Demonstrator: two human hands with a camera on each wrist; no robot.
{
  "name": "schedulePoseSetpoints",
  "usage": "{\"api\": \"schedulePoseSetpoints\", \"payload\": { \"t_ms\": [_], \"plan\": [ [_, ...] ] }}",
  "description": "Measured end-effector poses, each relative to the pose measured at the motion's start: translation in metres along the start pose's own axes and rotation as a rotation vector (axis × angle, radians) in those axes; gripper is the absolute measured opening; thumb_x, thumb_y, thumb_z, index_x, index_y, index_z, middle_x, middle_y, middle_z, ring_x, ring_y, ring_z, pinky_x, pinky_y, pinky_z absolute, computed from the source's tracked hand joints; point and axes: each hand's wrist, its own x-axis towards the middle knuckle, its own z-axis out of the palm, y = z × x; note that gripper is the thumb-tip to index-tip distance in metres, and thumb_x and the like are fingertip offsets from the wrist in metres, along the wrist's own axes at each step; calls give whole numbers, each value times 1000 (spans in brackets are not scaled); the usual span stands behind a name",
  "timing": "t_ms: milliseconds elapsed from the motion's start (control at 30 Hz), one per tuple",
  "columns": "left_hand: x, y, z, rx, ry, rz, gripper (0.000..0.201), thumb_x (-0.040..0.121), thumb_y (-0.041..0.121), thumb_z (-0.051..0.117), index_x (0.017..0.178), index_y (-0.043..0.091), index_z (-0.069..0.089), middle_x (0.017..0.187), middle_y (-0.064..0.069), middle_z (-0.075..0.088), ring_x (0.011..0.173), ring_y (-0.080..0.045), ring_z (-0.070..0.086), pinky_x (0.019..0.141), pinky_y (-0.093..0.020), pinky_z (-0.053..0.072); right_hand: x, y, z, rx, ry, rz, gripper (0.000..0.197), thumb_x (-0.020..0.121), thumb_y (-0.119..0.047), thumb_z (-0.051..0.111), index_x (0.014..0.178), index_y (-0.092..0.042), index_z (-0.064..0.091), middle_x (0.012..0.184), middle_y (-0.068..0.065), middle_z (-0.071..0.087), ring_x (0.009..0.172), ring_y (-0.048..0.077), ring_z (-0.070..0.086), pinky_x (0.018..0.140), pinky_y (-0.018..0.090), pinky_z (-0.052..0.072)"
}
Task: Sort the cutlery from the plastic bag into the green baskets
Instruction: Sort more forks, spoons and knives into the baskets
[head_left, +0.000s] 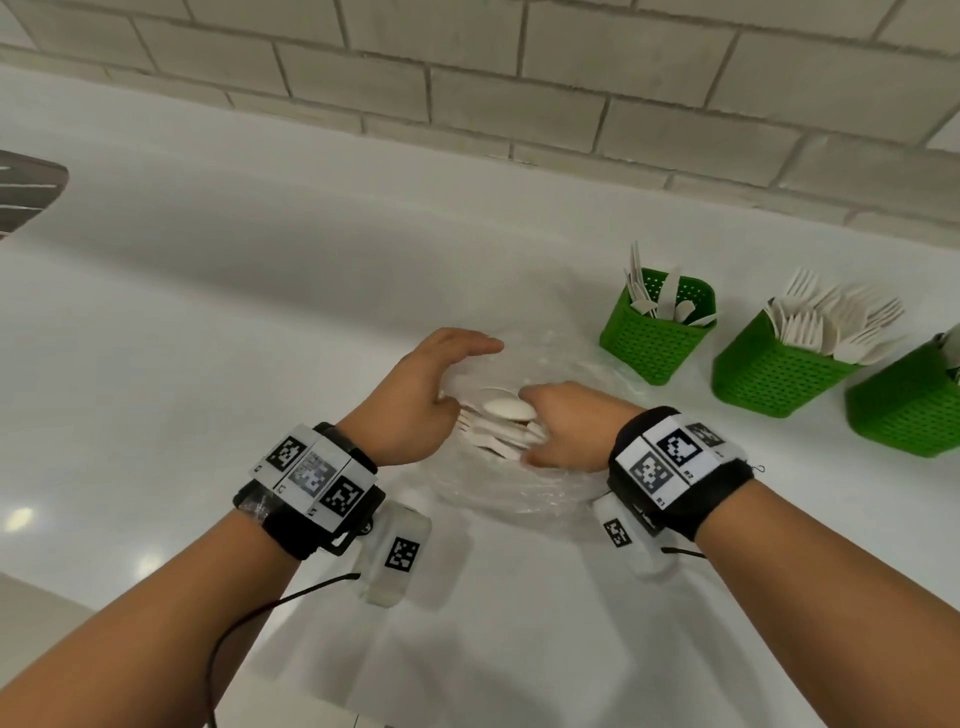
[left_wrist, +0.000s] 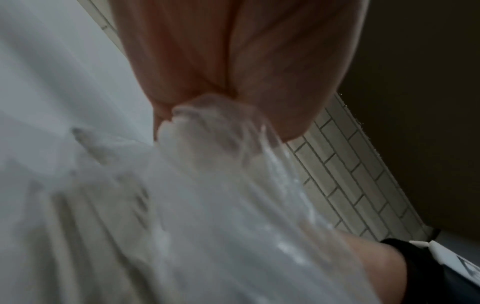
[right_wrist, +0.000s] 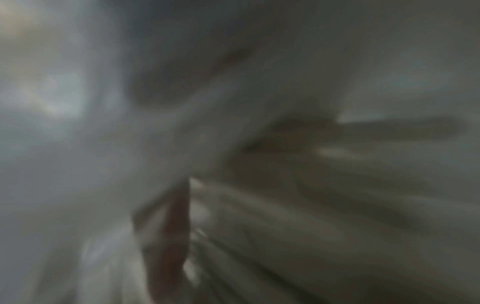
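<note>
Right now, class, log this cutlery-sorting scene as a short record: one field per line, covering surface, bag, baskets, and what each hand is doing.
surface: white counter below a tiled wall
plastic bag: clear, lying on the counter, with white cutlery inside
green baskets: three in a row right of the bag
near basket: a few upright pieces, type unclear
middle basket: forks
far basket: cut off by the frame edge
left hand: pinches bunched bag plastic, seen in the left wrist view
right hand: reaching among the cutlery, grip hidden
</note>
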Motion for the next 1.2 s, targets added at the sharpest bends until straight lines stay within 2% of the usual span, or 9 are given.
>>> {"api": "schedulePoseSetpoints", "payload": {
  "t_ms": [200,433,600,767,967,1033,1100,1133,1200],
  "plan": [
    [1,-2,2,32,8,7,80,69,-24,36,132,20,56,139,1,46,129,1,38,108,-6,24,-8,1,-5,-21,99,-18,26,89,-39,66,95,-16,57,92,2,61,83,20,58,69,29,40],
    [-7,-20,-8,51,39,-28,78,71,-23,40,134,21,55,136,2,49,130,-7,43,105,-3,24,-29,33,-27,613,449,-47,26,100,-26,51,100,-3,63,83,-6,73,80,8,67,78,24,51],
    [-1,0,-5,38,21,-60,73,75,9,55,143,32,41,148,7,35,140,-8,29,118,-32,24,-20,20,-15,904,863,-71,15,99,-15,51,109,-4,49,86,0,64,78,6,63,75,15,48],
    [10,37,9,-361,75,-5,99,68,42,77,150,27,25,148,12,37,137,2,34,114,-24,29,-13,16,26,785,594,-68,21,88,-9,66,107,-11,58,93,3,65,84,14,63,76,32,52],
    [25,55,30,-589,66,17,129,54,26,91,154,23,9,149,7,41,138,-1,39,112,-22,35,-14,3,15,1018,809,-105,15,93,4,57,87,-9,52,68,-10,57,63,4,57,62,20,49],
    [26,52,40,-533,-56,3,115,56,14,93,149,19,26,141,6,52,130,-5,49,106,-28,41,-13,5,20,1048,720,-42,20,90,8,56,88,-12,55,68,-12,62,65,4,62,61,22,53],
    [23,48,54,-529,-53,-58,84,61,4,91,132,19,49,127,2,63,116,-8,61,95,-27,49,-14,1,26,1045,491,2,14,83,-11,63,96,-15,64,87,-4,70,86,12,68,75,36,58],
    [22,46,60,-525,-8,-73,70,65,3,88,125,19,55,121,2,66,111,-8,63,91,-26,51,-14,-4,26,943,472,31,21,81,-18,63,101,-11,66,96,5,71,95,21,68,82,42,56],
    [20,44,68,-506,73,-60,49,75,13,84,119,16,63,114,1,70,106,-9,66,90,-26,53,-12,-6,23,893,535,32,27,91,-9,62,111,9,61,109,22,64,104,32,61,90,34,51]
  ]
}}
